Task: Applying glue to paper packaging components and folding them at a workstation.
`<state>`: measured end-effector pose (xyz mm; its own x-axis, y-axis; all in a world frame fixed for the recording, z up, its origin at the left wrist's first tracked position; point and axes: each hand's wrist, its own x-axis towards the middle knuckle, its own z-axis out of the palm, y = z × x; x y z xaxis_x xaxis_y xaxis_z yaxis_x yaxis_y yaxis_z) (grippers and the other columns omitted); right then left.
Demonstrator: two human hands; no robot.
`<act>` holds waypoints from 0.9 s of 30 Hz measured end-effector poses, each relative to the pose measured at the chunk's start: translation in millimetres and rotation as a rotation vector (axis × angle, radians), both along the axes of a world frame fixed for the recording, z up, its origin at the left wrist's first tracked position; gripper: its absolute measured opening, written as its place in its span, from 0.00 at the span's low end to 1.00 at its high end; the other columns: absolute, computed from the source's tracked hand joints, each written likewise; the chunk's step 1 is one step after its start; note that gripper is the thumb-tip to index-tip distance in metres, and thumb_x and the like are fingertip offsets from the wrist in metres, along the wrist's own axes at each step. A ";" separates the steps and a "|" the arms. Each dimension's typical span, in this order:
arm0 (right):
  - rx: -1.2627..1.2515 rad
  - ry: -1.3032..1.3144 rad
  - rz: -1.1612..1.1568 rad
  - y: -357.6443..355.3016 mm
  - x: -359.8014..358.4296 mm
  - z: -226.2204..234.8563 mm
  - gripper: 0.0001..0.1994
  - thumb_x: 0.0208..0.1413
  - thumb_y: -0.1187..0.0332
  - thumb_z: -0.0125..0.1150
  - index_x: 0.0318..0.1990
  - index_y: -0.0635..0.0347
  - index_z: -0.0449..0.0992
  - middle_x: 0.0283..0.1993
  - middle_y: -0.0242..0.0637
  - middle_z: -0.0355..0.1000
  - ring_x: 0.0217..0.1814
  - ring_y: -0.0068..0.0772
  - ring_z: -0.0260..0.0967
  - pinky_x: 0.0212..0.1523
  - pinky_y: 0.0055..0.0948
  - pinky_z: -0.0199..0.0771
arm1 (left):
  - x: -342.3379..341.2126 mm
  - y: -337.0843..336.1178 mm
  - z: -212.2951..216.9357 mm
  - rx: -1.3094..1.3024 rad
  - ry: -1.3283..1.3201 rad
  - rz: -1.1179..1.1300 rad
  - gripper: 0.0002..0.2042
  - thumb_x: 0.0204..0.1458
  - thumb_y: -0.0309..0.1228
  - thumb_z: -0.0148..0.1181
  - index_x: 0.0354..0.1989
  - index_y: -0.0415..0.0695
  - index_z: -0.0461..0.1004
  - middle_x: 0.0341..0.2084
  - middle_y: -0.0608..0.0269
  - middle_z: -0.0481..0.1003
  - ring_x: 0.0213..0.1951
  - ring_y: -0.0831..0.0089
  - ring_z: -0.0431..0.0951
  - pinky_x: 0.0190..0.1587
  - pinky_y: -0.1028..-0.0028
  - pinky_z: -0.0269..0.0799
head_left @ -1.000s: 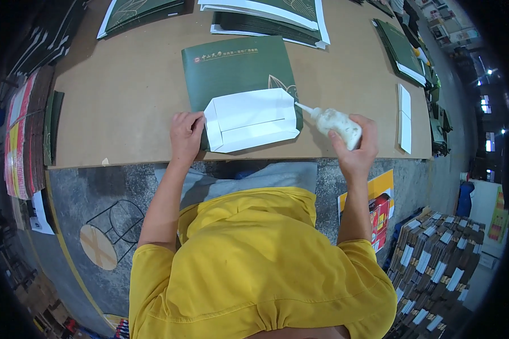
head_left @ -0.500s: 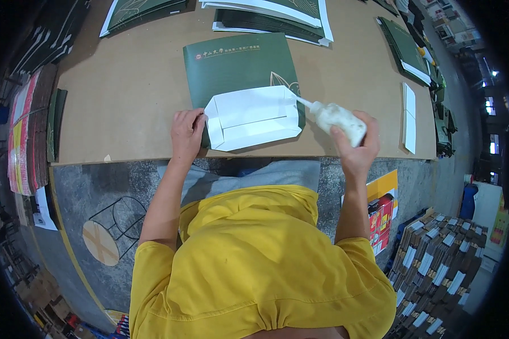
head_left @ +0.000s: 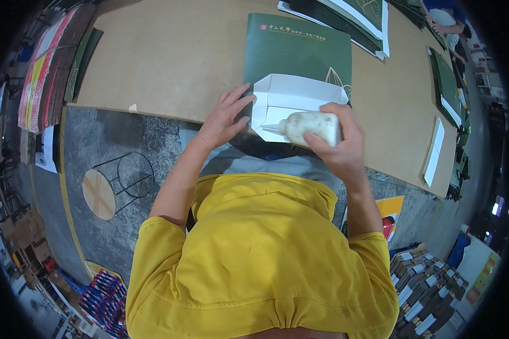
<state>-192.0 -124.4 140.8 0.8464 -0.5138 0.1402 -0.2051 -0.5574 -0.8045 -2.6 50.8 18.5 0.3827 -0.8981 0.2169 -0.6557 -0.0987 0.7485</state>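
Observation:
A green paper bag or folder (head_left: pixel 300 53) lies on the table, its white folded end (head_left: pixel 293 86) turned toward me with slanted corner flaps. My right hand (head_left: pixel 345 141) is wrapped round a cloudy white squeeze bottle (head_left: pixel 313 126), tilted nearly level. The bottle's thin nozzle points left, at the near left flap of the white end; whether it touches is hard to tell. My left hand (head_left: pixel 227 117) has its fingers apart, their tips at the left edge of the white end. The bottle and right hand hide the near right part of that end.
Stacked green-and-white pieces (head_left: pixel 356 25) lie at the far side of the table (head_left: pixel 169 56). A white folded strip (head_left: pixel 434 151) and another green stack (head_left: pixel 448 85) are at the right. A striped bundle (head_left: pixel 45 73) stands left, and a round stool (head_left: pixel 100 194) is on the floor.
My right hand has brought the bottle from the white end's far right corner to its near left flap. The left hand's fingers have spread. The whole view has turned somewhat.

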 end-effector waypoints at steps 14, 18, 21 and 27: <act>-0.331 -0.101 0.209 9.6 23.7 -0.5 0.18 0.34 0.73 0.68 0.37 0.60 0.72 0.33 0.40 0.68 0.34 0.44 0.69 0.33 0.35 0.71 | 0.9 1.4 -5.3 0.006 0.018 0.007 0.28 0.42 0.23 0.59 0.57 0.48 0.66 0.62 0.57 0.57 0.62 0.54 0.56 0.62 0.62 0.56; -0.339 -0.101 0.235 7.7 17.5 1.1 0.18 0.34 0.74 0.68 0.37 0.60 0.71 0.33 0.40 0.68 0.33 0.44 0.69 0.32 0.34 0.71 | 1.6 0.0 -3.4 0.003 0.001 0.007 0.28 0.42 0.24 0.59 0.57 0.48 0.66 0.62 0.57 0.58 0.62 0.54 0.56 0.62 0.61 0.56; -0.322 -0.070 0.221 8.6 10.8 2.0 0.18 0.33 0.74 0.69 0.37 0.60 0.71 0.33 0.41 0.68 0.34 0.44 0.69 0.32 0.34 0.71 | 1.9 0.7 -4.2 -0.007 0.009 0.003 0.28 0.42 0.24 0.59 0.57 0.48 0.66 0.62 0.57 0.58 0.62 0.53 0.56 0.62 0.61 0.56; -0.325 0.010 0.171 3.4 -6.4 8.3 0.19 0.34 0.75 0.71 0.38 0.60 0.72 0.35 0.41 0.71 0.36 0.41 0.72 0.36 0.32 0.73 | 0.4 -0.3 -1.4 0.002 0.019 0.006 0.27 0.42 0.24 0.59 0.56 0.47 0.67 0.62 0.56 0.58 0.62 0.54 0.57 0.62 0.62 0.56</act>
